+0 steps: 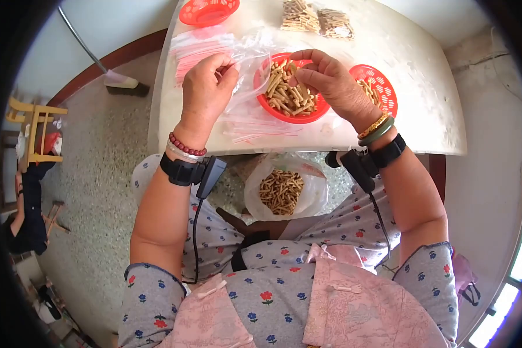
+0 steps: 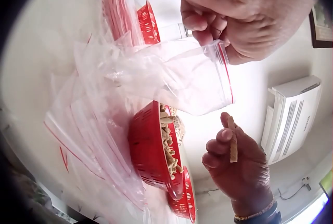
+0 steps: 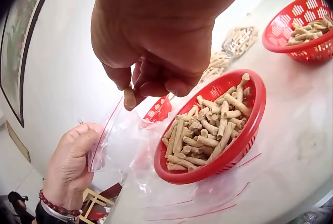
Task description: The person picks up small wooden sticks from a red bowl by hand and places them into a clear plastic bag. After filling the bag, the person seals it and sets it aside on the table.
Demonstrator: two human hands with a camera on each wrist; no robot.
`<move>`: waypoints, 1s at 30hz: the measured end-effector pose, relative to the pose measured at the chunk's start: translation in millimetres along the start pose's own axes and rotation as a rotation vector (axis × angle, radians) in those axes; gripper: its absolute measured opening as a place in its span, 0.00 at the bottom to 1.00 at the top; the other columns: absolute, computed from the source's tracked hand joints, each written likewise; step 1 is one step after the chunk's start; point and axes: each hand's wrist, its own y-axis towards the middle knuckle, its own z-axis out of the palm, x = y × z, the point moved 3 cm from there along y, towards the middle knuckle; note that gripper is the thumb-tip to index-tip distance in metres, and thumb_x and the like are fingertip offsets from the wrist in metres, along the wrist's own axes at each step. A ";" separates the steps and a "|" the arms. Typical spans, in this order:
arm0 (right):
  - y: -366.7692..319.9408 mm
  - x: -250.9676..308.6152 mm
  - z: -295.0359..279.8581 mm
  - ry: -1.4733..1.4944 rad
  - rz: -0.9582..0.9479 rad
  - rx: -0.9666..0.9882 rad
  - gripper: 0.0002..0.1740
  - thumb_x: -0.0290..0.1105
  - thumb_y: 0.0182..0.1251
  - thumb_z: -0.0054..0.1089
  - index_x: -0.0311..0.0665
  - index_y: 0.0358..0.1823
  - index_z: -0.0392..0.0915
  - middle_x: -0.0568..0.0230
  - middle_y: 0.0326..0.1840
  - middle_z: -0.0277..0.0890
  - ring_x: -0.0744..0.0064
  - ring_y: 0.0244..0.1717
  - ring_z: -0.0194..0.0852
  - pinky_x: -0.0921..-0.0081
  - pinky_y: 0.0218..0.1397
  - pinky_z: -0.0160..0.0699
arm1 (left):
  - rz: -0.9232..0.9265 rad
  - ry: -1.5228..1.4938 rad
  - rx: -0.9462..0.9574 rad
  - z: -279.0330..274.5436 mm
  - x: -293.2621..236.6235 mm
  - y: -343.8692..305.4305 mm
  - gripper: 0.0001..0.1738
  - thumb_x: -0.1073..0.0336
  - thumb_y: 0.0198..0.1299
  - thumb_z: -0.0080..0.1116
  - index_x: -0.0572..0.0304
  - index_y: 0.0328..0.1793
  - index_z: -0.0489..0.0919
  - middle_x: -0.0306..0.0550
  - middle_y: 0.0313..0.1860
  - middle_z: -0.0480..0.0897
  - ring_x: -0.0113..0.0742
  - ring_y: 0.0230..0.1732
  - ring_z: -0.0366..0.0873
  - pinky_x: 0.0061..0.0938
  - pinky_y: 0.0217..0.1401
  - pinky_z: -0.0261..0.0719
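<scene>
My left hand [image 1: 207, 90] pinches the edge of a transparent zip bag [image 2: 171, 78] near its red seal line. The bag hangs over the table beside a red plastic basket [image 1: 296, 120] heaped with short tan twisted sticks [image 3: 208, 130]. Above that basket is my right hand [image 1: 335, 84], with a single tan stick [image 2: 232, 146] held between thumb and fingers. In the left wrist view this stick is a little apart from the bag's red-lined edge. Loose zip bags [image 2: 93, 135] lie flat next to the basket.
On the right stands another red basket [image 1: 388, 93] with fewer sticks. Two filled bags [image 1: 300, 16] lie at the back. A stack of red-striped bags [image 1: 194, 55] and a third basket [image 1: 209, 13] are at left. Below the table edge, an open plastic bag [image 1: 313, 200] contains more sticks.
</scene>
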 end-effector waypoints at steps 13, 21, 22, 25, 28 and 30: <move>-3.9 -5.7 -0.5 0.250 -0.017 0.035 0.15 0.32 0.76 0.52 0.41 0.60 0.75 0.70 0.38 0.81 0.84 0.35 0.76 0.83 0.42 0.78 | 0.018 -0.003 -0.016 -0.1 3.4 1.0 0.05 0.70 0.59 0.62 0.65 0.37 0.81 0.48 0.27 0.83 0.33 0.26 0.81 0.26 0.33 0.78; -9.7 6.1 12.8 0.577 0.097 -0.080 0.15 0.29 0.73 0.54 0.31 0.56 0.76 0.69 0.38 0.80 0.84 0.33 0.73 0.85 0.39 0.72 | -0.029 -0.043 -0.049 -0.2 6.8 1.3 0.04 0.72 0.58 0.62 0.65 0.37 0.81 0.47 0.27 0.83 0.31 0.26 0.81 0.25 0.33 0.78; -10.0 5.1 12.3 0.578 0.096 -0.082 0.15 0.29 0.73 0.54 0.31 0.56 0.76 0.69 0.38 0.80 0.84 0.33 0.73 0.85 0.39 0.72 | -0.027 -0.044 -0.048 -0.1 7.8 1.3 0.04 0.72 0.58 0.62 0.65 0.37 0.81 0.47 0.27 0.83 0.31 0.26 0.81 0.25 0.33 0.78; -8.3 -2.1 5.9 0.539 0.059 -0.113 0.15 0.27 0.75 0.50 0.30 0.59 0.75 0.67 0.41 0.79 0.81 0.35 0.73 0.84 0.39 0.75 | -0.044 -0.048 -0.046 -0.7 8.1 2.2 0.04 0.71 0.58 0.62 0.65 0.37 0.81 0.46 0.27 0.83 0.31 0.27 0.81 0.26 0.33 0.78; -6.8 -13.1 -5.9 0.623 0.057 0.020 0.15 0.31 0.75 0.52 0.31 0.58 0.76 0.70 0.38 0.77 0.83 0.34 0.71 0.84 0.37 0.73 | -0.009 -0.041 -0.060 -0.9 8.4 2.5 0.04 0.71 0.58 0.62 0.64 0.37 0.81 0.46 0.27 0.83 0.31 0.26 0.81 0.26 0.33 0.78; -8.5 -11.3 -4.1 0.791 0.085 0.223 0.15 0.34 0.76 0.52 0.33 0.56 0.78 0.73 0.36 0.75 0.84 0.33 0.68 0.85 0.34 0.70 | -0.036 -0.014 -0.029 -0.2 8.6 2.9 0.04 0.71 0.59 0.62 0.65 0.37 0.81 0.46 0.26 0.83 0.31 0.26 0.81 0.26 0.33 0.78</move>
